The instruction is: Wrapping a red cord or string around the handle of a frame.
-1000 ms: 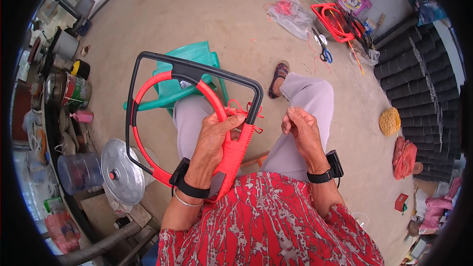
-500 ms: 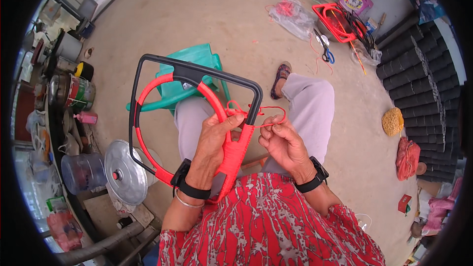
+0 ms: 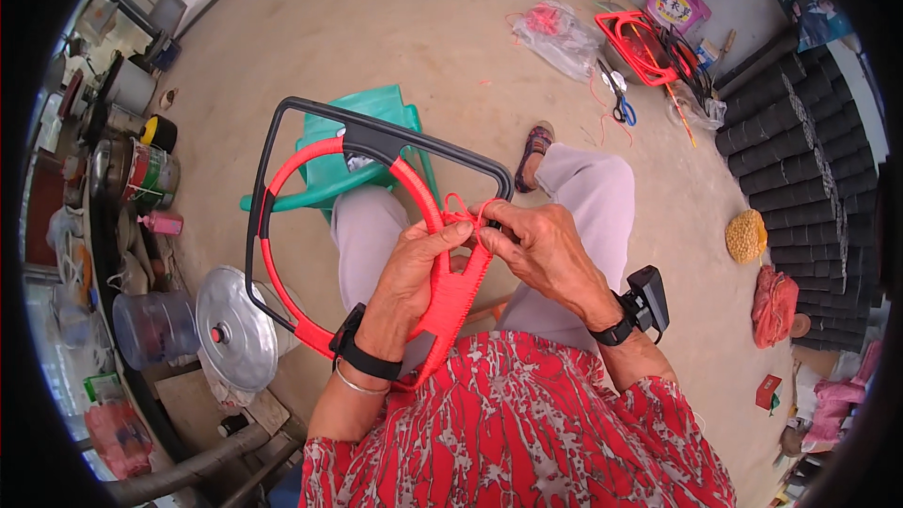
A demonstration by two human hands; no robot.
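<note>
Red cord [image 3: 455, 215] drawn in; right hand [image 3: 547, 246] nearer left hand [image 3: 414, 265].

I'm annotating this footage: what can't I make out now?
Head view:
Thin red cord: path partly covered by left hand and right hand.
Left hand's other fingers: mostly behind red-wrapped black frame.
Green plastic chair: partly blocked by frame and lilac-trousered left leg.

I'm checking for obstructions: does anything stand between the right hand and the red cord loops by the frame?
Nothing visible does: the right hand is right at the red cord loops, beside the left hand, which holds the red-wrapped frame.
</note>
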